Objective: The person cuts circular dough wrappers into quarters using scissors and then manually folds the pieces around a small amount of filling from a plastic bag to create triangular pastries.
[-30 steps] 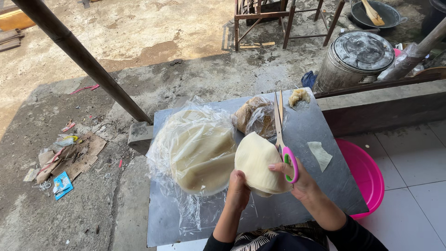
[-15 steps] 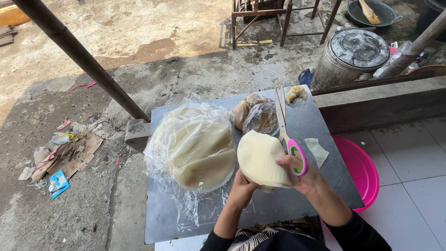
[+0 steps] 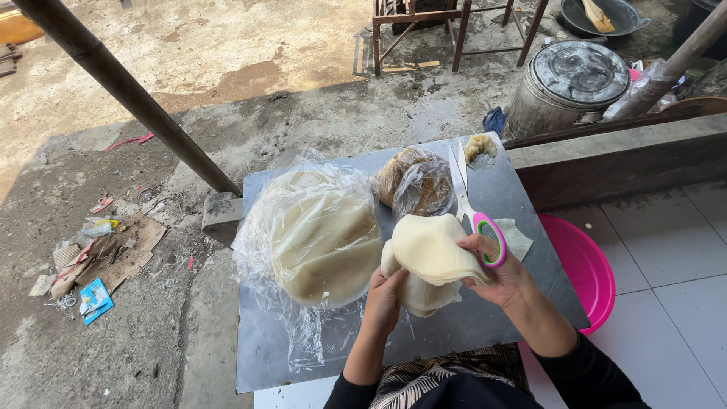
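Our left hand (image 3: 385, 297) holds a bunch of thin, pale dough sheets (image 3: 428, 257) from below, grip closed, just above the counter (image 3: 485, 318). Our right hand (image 3: 503, 276) grips the sheets' edge and pink-handled scissors (image 3: 473, 204), blades pointing away. The floppy sheets could tear or slip, since we hold both together.

Bare grey table top (image 3: 485, 322) open along the near edge, just below the plastic-wrapped stack of dough sheets (image 3: 322, 235). Left of that stack, almost no room before the edge. Right of it, blocked by the bagged brown lump (image 3: 416, 182) and raised scissors (image 3: 473, 204). Beyond the stack, a narrow strip, then the slanting pole (image 3: 129, 98).
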